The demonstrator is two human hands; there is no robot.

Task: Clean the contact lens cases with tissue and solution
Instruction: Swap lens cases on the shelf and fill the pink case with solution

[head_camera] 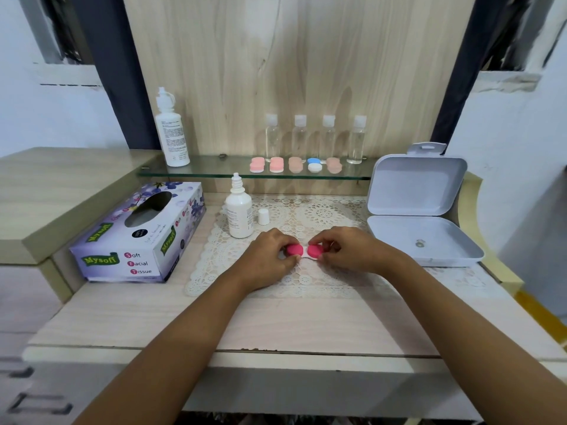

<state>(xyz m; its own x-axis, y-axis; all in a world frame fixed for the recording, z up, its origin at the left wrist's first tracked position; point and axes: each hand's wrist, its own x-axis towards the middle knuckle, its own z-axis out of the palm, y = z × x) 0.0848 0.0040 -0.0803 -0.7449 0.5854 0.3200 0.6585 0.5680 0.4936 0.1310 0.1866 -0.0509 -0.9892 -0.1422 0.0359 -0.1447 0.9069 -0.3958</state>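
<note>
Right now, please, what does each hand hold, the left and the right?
Left hand: closed on the left pink cap of the contact lens case.
Right hand: closed on the right pink cap of it.

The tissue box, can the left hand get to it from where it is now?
Probably yes. The tissue box sits just left of the left hand with nothing between, but that hand grips the pink lens case.

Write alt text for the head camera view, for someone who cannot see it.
Two bare hands, left hand and right hand, each grip one pink cap of a contact lens case on a lace mat. A tissue box lies to the left, an uncapped solution bottle behind, an open white box to the right.
</note>
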